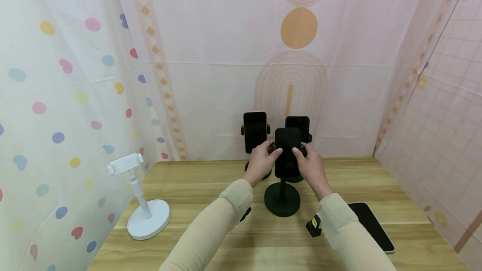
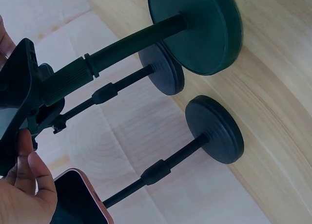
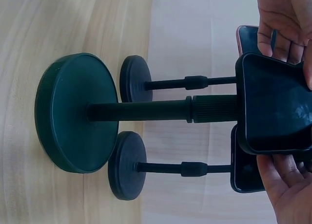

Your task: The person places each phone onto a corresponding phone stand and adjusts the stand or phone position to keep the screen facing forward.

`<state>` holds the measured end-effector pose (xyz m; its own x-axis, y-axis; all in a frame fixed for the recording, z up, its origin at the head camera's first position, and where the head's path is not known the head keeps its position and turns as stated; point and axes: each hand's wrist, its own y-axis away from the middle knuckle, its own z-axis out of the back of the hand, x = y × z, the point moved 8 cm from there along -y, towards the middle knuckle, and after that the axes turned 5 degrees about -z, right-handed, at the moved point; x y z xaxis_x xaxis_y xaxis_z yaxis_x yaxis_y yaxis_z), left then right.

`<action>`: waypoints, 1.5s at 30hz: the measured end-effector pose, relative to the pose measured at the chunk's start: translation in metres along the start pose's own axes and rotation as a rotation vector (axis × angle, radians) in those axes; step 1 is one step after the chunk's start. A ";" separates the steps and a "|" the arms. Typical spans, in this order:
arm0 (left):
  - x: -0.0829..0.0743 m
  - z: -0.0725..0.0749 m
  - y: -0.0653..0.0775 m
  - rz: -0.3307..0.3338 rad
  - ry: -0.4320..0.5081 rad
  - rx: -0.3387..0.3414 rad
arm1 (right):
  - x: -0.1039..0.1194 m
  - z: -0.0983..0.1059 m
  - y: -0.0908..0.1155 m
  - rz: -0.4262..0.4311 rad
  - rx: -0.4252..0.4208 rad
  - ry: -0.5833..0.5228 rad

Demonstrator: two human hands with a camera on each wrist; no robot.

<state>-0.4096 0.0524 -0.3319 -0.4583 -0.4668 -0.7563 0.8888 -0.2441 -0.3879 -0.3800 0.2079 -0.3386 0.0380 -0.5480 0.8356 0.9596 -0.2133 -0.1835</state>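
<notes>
A black phone (image 1: 288, 156) stands upright in the holder of a dark green phone stand (image 1: 282, 200), in the middle of the head view. My left hand (image 1: 261, 161) grips the phone's left side, thumb over its front and fingers around the clamp behind. My right hand (image 1: 311, 168) grips the opposite side the same way, its thumb on the screen. In the right wrist view, the phone (image 3: 275, 107) sits at the end of the stand's ribbed stem, between both hands. The clamp arms are mostly hidden by the fingers.
Behind stand two black phone stands holding phones, a pink-edged phone (image 1: 255, 131) left and another phone (image 1: 297, 123) right. A white phone stand (image 1: 148, 219) with a bare holder is at the left. Another phone (image 1: 370, 226) lies flat beside my right sleeve. Patterned curtains enclose the wooden table.
</notes>
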 end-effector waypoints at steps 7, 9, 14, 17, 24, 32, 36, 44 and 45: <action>0.000 0.000 0.001 0.006 -0.028 0.000 | 0.001 0.000 0.002 -0.017 0.012 0.009; 0.000 0.000 0.001 0.001 -0.029 -0.002 | 0.001 0.000 0.002 -0.017 0.012 0.012; 0.000 0.000 0.001 -0.001 -0.023 -0.005 | 0.002 0.000 0.003 -0.017 0.013 0.011; 0.001 0.000 0.001 0.003 -0.019 -0.007 | 0.002 0.000 0.003 -0.019 0.016 0.004; 0.002 0.001 0.003 0.007 -0.012 -0.007 | 0.002 0.000 0.003 -0.017 0.019 0.008; 0.002 0.001 0.004 0.019 -0.008 -0.002 | 0.002 -0.001 0.004 -0.013 0.013 -0.009; 0.002 0.001 0.004 0.015 -0.002 -0.007 | 0.003 0.000 0.004 -0.013 0.006 -0.014; 0.005 -0.003 0.003 0.005 0.002 -0.006 | 0.000 -0.001 0.004 -0.025 -0.008 -0.041; 0.006 -0.004 0.004 0.005 0.005 -0.005 | -0.001 -0.001 0.004 -0.025 -0.009 -0.039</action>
<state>-0.4088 0.0518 -0.3398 -0.4536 -0.4634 -0.7613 0.8912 -0.2372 -0.3866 -0.3761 0.2069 -0.3402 0.0249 -0.5104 0.8596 0.9578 -0.2342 -0.1668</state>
